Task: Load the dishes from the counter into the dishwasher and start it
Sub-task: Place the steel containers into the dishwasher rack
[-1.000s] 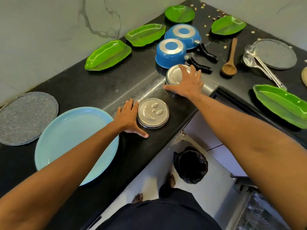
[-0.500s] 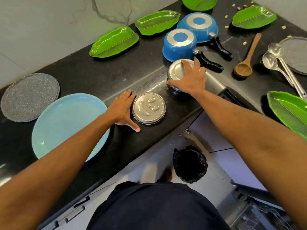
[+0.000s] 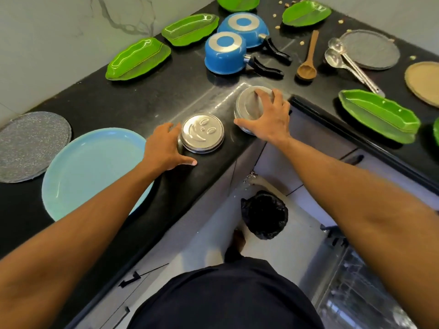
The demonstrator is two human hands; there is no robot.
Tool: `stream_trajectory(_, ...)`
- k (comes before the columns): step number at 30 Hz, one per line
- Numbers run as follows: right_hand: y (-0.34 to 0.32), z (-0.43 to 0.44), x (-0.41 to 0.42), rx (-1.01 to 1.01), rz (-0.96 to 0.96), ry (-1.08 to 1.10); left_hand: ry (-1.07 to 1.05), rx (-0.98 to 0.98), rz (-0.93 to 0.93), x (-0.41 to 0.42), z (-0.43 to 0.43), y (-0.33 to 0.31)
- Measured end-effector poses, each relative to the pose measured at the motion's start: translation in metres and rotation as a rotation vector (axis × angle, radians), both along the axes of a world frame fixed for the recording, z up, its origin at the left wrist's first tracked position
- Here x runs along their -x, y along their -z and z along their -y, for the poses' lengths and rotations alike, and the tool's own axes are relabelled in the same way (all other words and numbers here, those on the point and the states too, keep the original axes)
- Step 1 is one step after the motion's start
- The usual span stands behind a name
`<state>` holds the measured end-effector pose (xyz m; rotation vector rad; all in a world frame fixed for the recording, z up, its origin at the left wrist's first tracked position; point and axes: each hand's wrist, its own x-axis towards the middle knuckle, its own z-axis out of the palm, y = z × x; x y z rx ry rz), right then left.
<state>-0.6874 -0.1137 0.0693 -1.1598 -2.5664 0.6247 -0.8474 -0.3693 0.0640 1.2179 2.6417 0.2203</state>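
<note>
- As the fingers [image 3: 171, 127] of the left hand [image 3: 164, 148] curl round the far-left wall of the smiley tin [image 3: 202, 133], the thumb lies out along the counter [image 3: 133, 108] just beside the tin's near edge. That hand's got a grip on it.
- Right hand [image 3: 269, 121]: fingers [image 3: 276, 97] spread & bent down over the lid of the plain tin [image 3: 249, 103], thumb hooked on the near-left rim, clamped from above.
- Both tins are round, shiny steel, low-walled, lids on. They sit side by side but apart at the counter's inner corner, near the front edge.
- Smiley tin's lid has a pressed-in face w/ curved mouth, nose dot, two oval eyes.
- Hidden bits: much of the plain tin's lid & right wall are under the palm, and the smiley tin's left wall is behind the fingers. Can't tell if either base is off the counter.
- Dishwasher rack [image 3: 363, 293] is bottom right, blurry, cut off by the frame edge.
- Axis: the tins are round, so no long axis; lids face up. Eyes sit on the side towards the plain tin, mouth towards the left hand.
- Further out, the light blue plate [image 3: 83, 167] lies flat w/ the left forearm crossing its right edge. Nearer blue saucepan [image 3: 223, 55] is upside down behind the tins, black handle pointing right.
</note>
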Motion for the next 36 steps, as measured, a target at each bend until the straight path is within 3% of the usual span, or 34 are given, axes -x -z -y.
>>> stream_trajectory(3,0.005,0.033,-0.04,-0.009,-0.018,0.065,0.129,-0.171,-0.105,-0.027,0.022,0.008)
stream_trajectory(8,0.033,0.101,-0.118,0.006,0.009,0.174,0.333,-0.319,0.056,-0.084,0.056,0.031)
stream_trajectory(10,0.048,0.13,-0.156,0.028,0.06,0.208,0.371,-0.327,0.006,-0.109,0.067,0.044)
stream_trajectory(13,0.067,0.165,-0.215,0.047,0.13,0.269,0.41,-0.279,-0.037,-0.147,0.074,0.061)
stream_trajectory(17,0.084,0.205,-0.286,0.11,0.203,0.332,0.345,-0.251,0.325,-0.197,0.086,0.09)
stream_trajectory(22,0.092,0.233,-0.377,0.163,0.23,0.431,0.292,-0.082,0.505,-0.267,0.101,0.124)
stream_trajectory(28,0.098,0.256,-0.5,0.252,0.211,0.596,0.339,0.076,0.506,-0.358,0.102,0.148)
stream_trajectory(36,0.118,0.272,-0.668,0.356,0.188,0.761,0.459,0.134,0.469,-0.513,0.083,0.155)
